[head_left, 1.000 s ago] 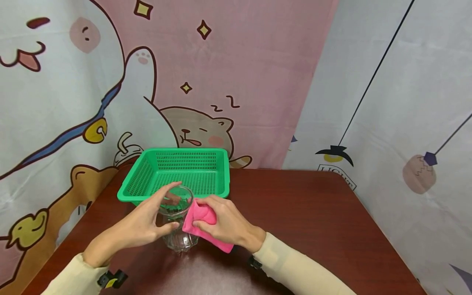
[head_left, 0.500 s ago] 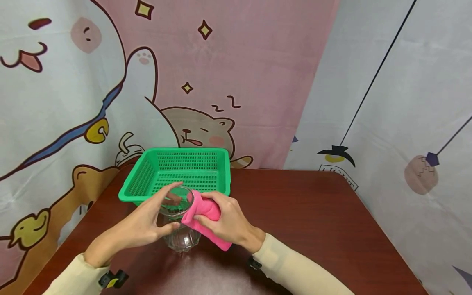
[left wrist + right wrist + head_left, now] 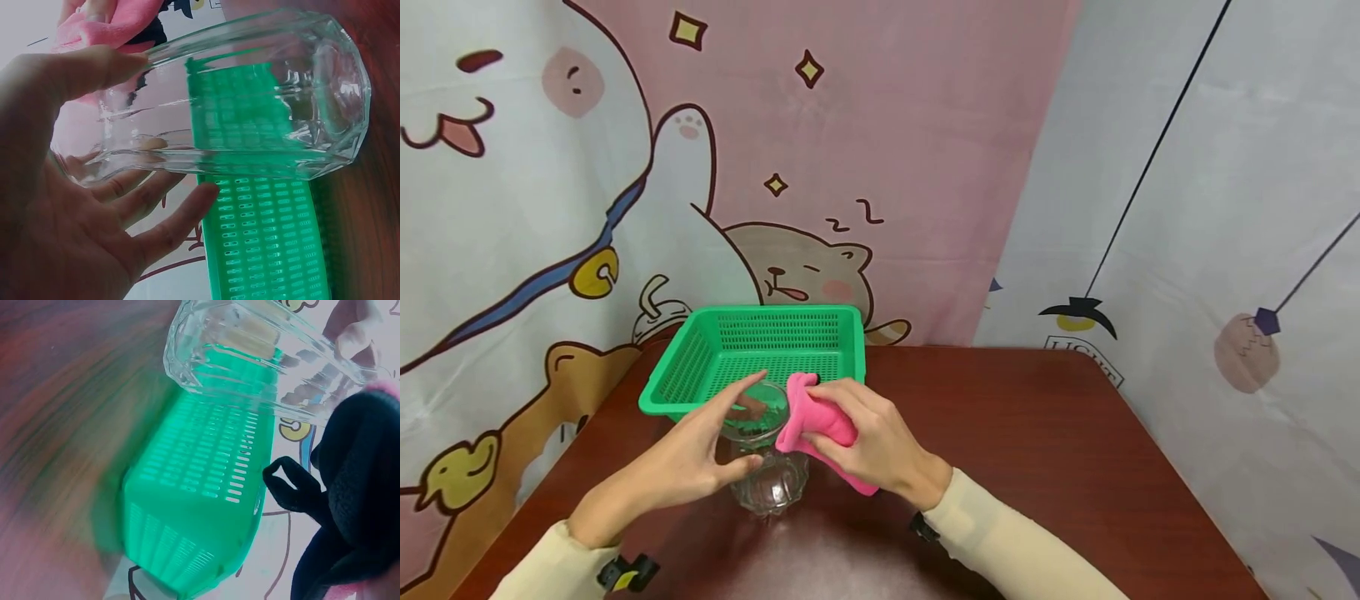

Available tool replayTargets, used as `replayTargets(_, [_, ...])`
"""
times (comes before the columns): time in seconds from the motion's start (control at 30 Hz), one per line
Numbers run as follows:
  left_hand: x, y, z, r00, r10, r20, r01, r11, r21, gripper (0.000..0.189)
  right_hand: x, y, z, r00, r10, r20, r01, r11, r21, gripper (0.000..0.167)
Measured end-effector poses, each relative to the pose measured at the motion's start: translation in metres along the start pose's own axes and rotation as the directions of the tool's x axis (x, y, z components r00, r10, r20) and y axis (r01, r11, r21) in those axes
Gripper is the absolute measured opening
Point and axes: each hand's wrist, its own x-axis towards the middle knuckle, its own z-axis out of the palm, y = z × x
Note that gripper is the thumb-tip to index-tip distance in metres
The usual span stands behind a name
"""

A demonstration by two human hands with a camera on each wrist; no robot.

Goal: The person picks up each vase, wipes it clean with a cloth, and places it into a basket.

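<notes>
A clear glass vase [image 3: 770, 485] with a round rim and faceted body is held upright by my left hand [image 3: 688, 454], thumb and fingers around its neck. In the left wrist view the thumb lies along one side of the glass vase [image 3: 250, 119] and the fingers reach behind it. My right hand [image 3: 883, 437] pinches a bunched pink cloth [image 3: 827, 423] at the right side of the vase's rim; whether cloth and glass touch is unclear. The cloth's dark side [image 3: 362, 481], with a small loop, shows in the right wrist view and hides most of that hand.
Right behind the vase, a green plastic basket [image 3: 859, 354] with slotted walls stands on the dark red-brown table [image 3: 1015, 442]. A cartoon-printed curtain [image 3: 925, 167] hangs behind the table and along its sides.
My right hand has shifted slightly up and right, with the pink cloth now standing higher beside the rim. The left hand and vase stay almost where they were.
</notes>
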Motion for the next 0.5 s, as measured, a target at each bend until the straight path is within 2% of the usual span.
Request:
replayTargets(0.23, [-0.0028,0.0019,0.0002,0.999,0.010,-0.031,-0.007,0.994,0.107,0.111,-0.0037,0.0001,-0.0021,0.998,-0.065,-0.016,0.064,0.994,-0.089,0.059])
replayTargets(0.37, [-0.0051,0.0043,0.0010,0.997,0.012,-0.070,0.002,0.982,0.189,0.114,-0.0055,0.0003,-0.0040,0.997,-0.079,-0.016,0.077,0.990,-0.115,0.062])
replayTargets(0.5, [-0.0076,0.0077,0.0030,0.992,-0.003,-0.126,0.032,0.973,0.229,0.120,-0.0069,0.0014,-0.0067,0.997,-0.079,-0.015,0.077,0.989,-0.124,0.064])
